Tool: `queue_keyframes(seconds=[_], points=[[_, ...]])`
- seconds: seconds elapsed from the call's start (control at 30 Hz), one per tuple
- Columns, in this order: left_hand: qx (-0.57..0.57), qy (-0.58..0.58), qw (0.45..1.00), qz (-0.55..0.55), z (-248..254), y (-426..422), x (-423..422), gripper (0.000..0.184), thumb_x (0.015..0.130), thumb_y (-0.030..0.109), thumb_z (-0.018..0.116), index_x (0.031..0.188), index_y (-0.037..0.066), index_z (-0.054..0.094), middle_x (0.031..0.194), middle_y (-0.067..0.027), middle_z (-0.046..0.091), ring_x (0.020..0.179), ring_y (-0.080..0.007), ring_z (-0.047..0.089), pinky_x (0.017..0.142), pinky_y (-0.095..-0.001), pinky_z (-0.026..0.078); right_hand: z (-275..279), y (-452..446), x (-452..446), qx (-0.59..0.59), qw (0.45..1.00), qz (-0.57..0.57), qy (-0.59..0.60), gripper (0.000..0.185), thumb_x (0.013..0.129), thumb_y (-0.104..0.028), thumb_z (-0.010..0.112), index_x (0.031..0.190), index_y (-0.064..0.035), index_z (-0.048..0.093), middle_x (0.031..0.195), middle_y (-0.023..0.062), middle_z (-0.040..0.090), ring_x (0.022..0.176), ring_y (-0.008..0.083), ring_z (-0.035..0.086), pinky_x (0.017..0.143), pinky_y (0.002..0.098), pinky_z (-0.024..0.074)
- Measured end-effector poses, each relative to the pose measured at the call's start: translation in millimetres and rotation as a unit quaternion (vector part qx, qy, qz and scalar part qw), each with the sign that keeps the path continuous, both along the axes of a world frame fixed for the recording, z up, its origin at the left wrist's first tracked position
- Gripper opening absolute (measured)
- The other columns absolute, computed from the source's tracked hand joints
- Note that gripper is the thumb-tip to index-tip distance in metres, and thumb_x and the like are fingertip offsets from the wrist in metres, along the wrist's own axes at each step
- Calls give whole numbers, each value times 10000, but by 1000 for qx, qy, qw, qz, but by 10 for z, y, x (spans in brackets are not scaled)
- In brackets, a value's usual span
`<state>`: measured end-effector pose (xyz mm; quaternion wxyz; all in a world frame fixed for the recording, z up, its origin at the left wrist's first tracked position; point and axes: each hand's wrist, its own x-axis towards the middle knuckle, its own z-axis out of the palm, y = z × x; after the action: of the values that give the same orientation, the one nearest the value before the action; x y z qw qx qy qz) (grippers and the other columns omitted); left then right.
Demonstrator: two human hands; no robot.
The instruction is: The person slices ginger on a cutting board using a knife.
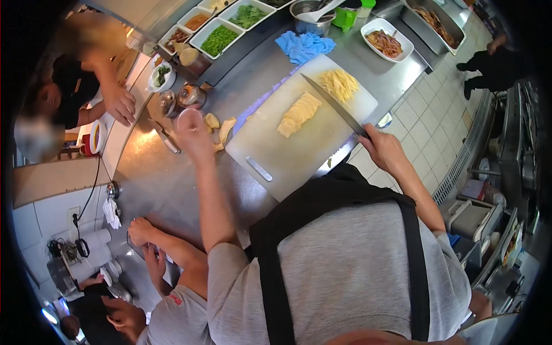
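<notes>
My right hand (384,150) grips the handle of a kitchen knife (332,103). Its blade lies across the white cutting board (259,150), between a fanned row of pale yellow slices (299,115), apparently ginger, and a heap of thin yellow shreds (339,85). Off the board's left side, my left hand (195,142) is smeared by motion, its fingers around what looks like a small round cup (190,119). Close to it are pale yellow chunks (226,130) on the steel counter and two glass jars (191,95). A metal tool (165,137) lies left of that hand.
White tubs of chopped greens (218,40) line the back. A blue cloth (305,46), a metal bowl (313,22) and a dish of sliced food (384,43) stand beyond the board. A co-worker's hands (144,233) are at lower left; another person's hand (119,104) rests across the counter.
</notes>
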<state>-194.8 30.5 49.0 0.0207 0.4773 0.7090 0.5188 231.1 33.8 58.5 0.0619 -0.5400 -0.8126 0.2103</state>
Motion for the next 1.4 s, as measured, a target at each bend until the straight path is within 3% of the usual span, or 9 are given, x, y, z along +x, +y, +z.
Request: queue_keyframes(seconds=[0.03, 0.1, 0.27, 0.67, 0.77, 0.87, 1.07, 1.27, 1.4], points=[[-42, -29, 996, -78, -16, -3, 347, 178, 891, 54, 623, 1055, 18, 681, 1002, -106, 661, 919, -231, 635, 817, -325, 498, -16, 60, -49, 21, 1000, 10, -1, 287, 950, -290, 563, 1132, -75, 504, 723, 205, 648, 730, 417, 649, 619, 514, 499], [-13, 106, 973, -202, -194, 55, 899, 117, 887, 87, 636, 947, 18, 710, 992, -123, 673, 948, -282, 642, 877, -368, 501, -52, 192, -166, 66, 997, 35, -2, 255, 951, -288, 554, 1084, -77, 499, 736, 189, 658, 723, 400, 657, 618, 507, 507], [-30, 160, 945, -284, -351, 262, 1640, 221, 848, 64, 639, 1058, 9, 679, 1103, -124, 642, 1044, -306, 587, 914, -389, 477, -3, 441, -401, 63, 995, 65, -43, 242, 943, -297, 549, 1031, -79, 495, 742, 174, 667, 724, 392, 663, 627, 508, 512], [-59, 196, 934, -292, -456, 381, 1686, 246, 863, 72, 614, 1095, 15, 672, 1151, -104, 629, 1072, -295, 563, 943, -388, 461, 316, 528, -648, 47, 980, 136, -139, 232, 948, -249, 523, 1015, -38, 452, 665, 186, 647, 661, 387, 662, 581, 501, 514], [-54, 190, 935, -293, -449, 382, 1685, 244, 867, 75, 610, 1095, 21, 674, 1152, -102, 630, 1071, -292, 563, 945, -387, 458, 312, 467, -634, 33, 984, 123, -123, 159, 944, -161, 451, 967, -14, 508, 685, 186, 665, 673, 370, 684, 585, 481, 536], [-50, 189, 935, -296, -449, 386, 1682, 243, 868, 78, 608, 1095, 22, 675, 1144, -106, 635, 1067, -292, 563, 945, -385, 456, -45, 521, -606, 44, 990, 107, -83, 149, 929, -151, 464, 952, -9, 500, 679, 187, 663, 668, 367, 686, 583, 476, 540], [-50, 192, 936, -292, -451, 387, 1685, 243, 865, 75, 608, 1093, 18, 673, 1139, -108, 637, 1061, -292, 563, 942, -385, 452, 305, 510, -600, 49, 980, 144, -131, 128, 914, -140, 480, 957, -19, 476, 669, 183, 660, 652, 372, 681, 559, 476, 535], [-38, 191, 935, -295, -471, 391, 1677, 226, 860, 72, 614, 1069, 11, 674, 1126, -106, 641, 1056, -294, 568, 939, -384, 458, -53, 571, -582, 64, 985, 137, -85, 126, 913, -132, 471, 946, -11, 472, 652, 187, 654, 638, 375, 681, 549, 474, 539], [-42, 192, 936, -292, -510, 393, 1664, 244, 851, 76, 620, 1083, 18, 668, 1139, -96, 635, 1082, -299, 555, 955, -379, 455, 234, 526, -580, 50, 980, 146, -128, 150, 936, -169, 464, 954, -20, 469, 651, 183, 651, 638, 372, 679, 554, 485, 534]])
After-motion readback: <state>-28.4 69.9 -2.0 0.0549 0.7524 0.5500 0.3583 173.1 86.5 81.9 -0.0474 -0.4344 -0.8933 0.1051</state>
